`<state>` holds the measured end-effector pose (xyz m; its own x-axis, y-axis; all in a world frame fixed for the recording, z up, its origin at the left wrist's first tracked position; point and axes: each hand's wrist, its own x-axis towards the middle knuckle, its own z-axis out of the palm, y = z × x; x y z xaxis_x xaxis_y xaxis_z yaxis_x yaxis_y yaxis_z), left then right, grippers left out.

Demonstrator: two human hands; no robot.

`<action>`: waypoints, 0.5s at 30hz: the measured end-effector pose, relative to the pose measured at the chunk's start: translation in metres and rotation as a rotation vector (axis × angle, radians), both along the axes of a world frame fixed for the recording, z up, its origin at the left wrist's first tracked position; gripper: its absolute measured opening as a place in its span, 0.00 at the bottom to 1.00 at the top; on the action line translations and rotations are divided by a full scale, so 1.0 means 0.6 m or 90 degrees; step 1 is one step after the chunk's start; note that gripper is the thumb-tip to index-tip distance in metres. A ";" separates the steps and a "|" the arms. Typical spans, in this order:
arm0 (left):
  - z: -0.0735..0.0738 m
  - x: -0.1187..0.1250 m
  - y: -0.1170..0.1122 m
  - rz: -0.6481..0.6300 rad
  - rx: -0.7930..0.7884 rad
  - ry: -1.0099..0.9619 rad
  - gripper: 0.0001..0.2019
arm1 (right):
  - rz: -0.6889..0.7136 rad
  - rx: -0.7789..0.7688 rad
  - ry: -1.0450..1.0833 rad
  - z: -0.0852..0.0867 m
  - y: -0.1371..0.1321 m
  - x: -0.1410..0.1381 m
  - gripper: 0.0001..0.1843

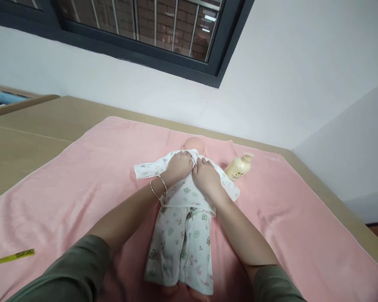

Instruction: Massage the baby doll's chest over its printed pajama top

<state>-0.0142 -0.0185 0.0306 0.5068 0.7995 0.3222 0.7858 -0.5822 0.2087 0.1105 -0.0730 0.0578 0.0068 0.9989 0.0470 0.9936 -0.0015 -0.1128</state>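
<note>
A baby doll (194, 144) lies on its back on a pink towel (91, 176), dressed in a white patterned top and trousers (182, 243). Both my hands rest on the doll's chest near the collar. My left hand (178, 165), with bangles at the wrist, has its fingers curled on the top's collar edge. My right hand (206, 175) lies next to it, fingers pinched on the same collar fabric. The doll's head shows just beyond my fingers.
A cream pump bottle (238, 167) lies on the towel right of the doll. A yellow tape strip (11, 257) sits at the left edge. The towel covers a tan surface (34, 134) against a white wall below a dark-framed window.
</note>
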 end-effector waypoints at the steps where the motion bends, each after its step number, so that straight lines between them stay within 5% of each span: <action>1: -0.004 -0.001 0.004 0.002 0.007 0.004 0.17 | 0.002 -0.006 -0.004 0.002 -0.005 -0.005 0.29; 6: -0.024 0.011 0.002 0.041 0.004 -0.047 0.19 | 0.054 0.005 0.041 -0.006 0.013 0.015 0.29; 11: -0.041 0.023 -0.001 0.101 0.006 -0.186 0.20 | 0.011 0.018 0.090 -0.028 0.052 0.046 0.32; 15: -0.052 0.025 -0.001 0.130 0.010 -0.240 0.20 | 0.040 0.026 0.155 -0.014 0.050 0.056 0.31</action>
<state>0.0007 -0.0188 -0.0003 0.1826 0.8648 0.4678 0.7555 -0.4279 0.4961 0.1442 -0.0427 0.0494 -0.0392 0.9950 0.0915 0.9354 0.0687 -0.3469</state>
